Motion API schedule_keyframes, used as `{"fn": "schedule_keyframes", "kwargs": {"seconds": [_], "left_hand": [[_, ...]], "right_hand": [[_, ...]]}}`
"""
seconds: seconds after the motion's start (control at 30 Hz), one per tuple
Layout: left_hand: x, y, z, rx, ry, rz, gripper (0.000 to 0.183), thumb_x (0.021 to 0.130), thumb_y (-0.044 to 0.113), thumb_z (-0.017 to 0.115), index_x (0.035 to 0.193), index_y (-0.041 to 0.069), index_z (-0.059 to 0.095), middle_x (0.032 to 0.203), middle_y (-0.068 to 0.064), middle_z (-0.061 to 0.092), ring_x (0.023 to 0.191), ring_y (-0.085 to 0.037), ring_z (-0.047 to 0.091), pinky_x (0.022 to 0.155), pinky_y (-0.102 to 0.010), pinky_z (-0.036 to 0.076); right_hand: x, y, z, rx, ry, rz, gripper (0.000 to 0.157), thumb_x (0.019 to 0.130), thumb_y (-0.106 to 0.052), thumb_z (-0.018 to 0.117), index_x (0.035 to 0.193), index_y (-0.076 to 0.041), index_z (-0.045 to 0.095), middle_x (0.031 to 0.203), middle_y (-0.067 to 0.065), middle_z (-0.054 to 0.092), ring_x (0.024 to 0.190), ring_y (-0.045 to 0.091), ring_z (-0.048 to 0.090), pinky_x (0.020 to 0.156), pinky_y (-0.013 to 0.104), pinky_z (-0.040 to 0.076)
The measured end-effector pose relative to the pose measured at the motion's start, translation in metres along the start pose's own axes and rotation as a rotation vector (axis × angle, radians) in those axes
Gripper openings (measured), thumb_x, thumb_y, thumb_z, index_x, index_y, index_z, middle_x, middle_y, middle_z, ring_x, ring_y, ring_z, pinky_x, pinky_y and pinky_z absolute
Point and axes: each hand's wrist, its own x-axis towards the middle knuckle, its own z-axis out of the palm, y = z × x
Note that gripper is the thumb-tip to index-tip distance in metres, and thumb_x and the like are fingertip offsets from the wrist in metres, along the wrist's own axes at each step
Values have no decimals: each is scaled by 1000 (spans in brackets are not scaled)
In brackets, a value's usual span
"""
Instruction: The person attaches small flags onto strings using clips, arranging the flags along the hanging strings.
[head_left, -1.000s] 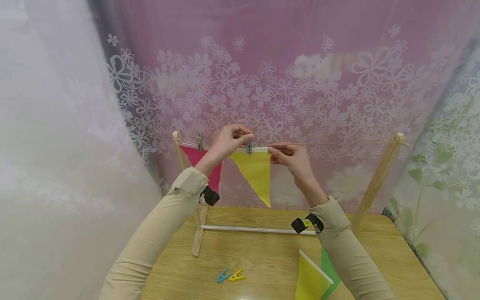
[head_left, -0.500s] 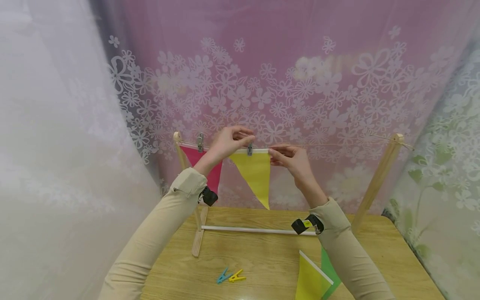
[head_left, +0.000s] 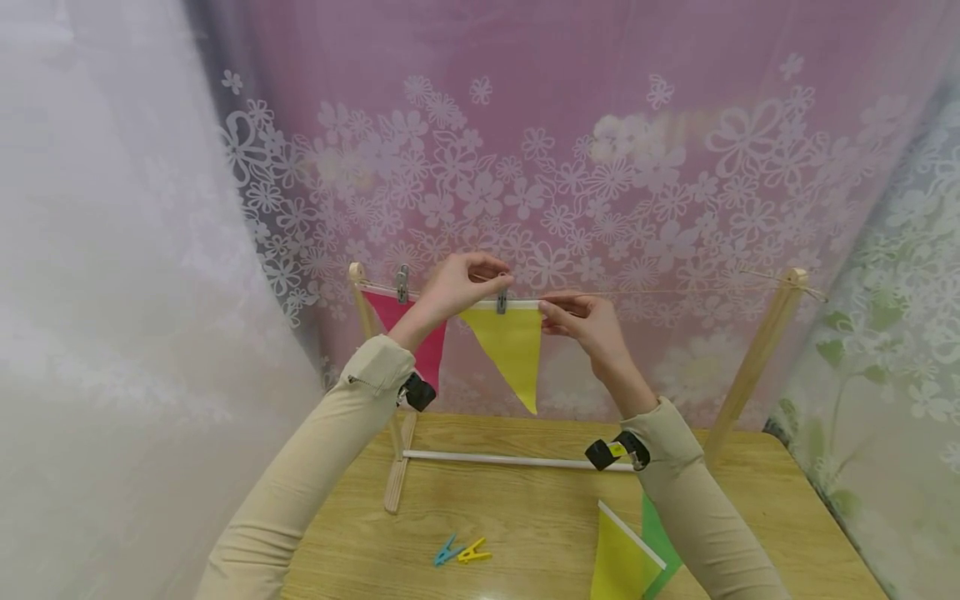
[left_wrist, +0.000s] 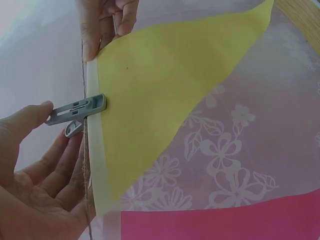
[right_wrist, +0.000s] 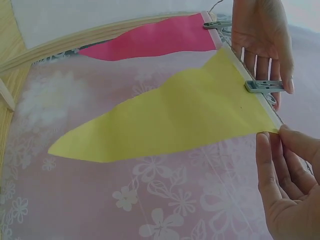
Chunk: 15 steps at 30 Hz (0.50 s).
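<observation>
A yellow triangular pennant (head_left: 513,350) with a white top band hangs along the twine (head_left: 660,290). A grey clothespin (left_wrist: 82,107) sits across the twine and the band. My left hand (head_left: 461,283) pinches the clothespin's handle end, thumb on one handle and fingertips at the other. At the band's right corner, my right hand (head_left: 592,329) pinches the pennant between thumb and fingers. To the left hangs a pink pennant (right_wrist: 160,37) under another grey clothespin (head_left: 402,285); my left forearm covers part of it in the head view.
Wooden posts (head_left: 757,362) bear the twine, with a white bar (head_left: 495,458) low between them. On the wooden table (head_left: 540,517) lie a blue clothespin (head_left: 447,551), a yellow clothespin (head_left: 474,551), another yellow pennant (head_left: 618,558) and a green pennant (head_left: 658,533). A flowered curtain (head_left: 570,83) hangs behind.
Both hands keep their places on the clothespin and the pennant corner. The yellow pennant's lower tip sways slightly to the left; little else differs.
</observation>
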Motion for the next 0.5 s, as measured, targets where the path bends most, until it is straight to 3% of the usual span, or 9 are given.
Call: {"fn": "schedule_keyframes", "kwargs": {"seconds": [0.5], "left_hand": [[-7, 3, -2, -23, -6, -16, 38, 94, 30, 74, 126, 12, 71, 117, -5, 73, 108, -21, 68, 96, -40, 54]], "right_hand": [[-10, -1, 3, -29, -4, 32, 43, 97, -20, 71, 128, 9, 64, 107, 5, 71, 82, 11, 73, 80, 30, 61]]}}
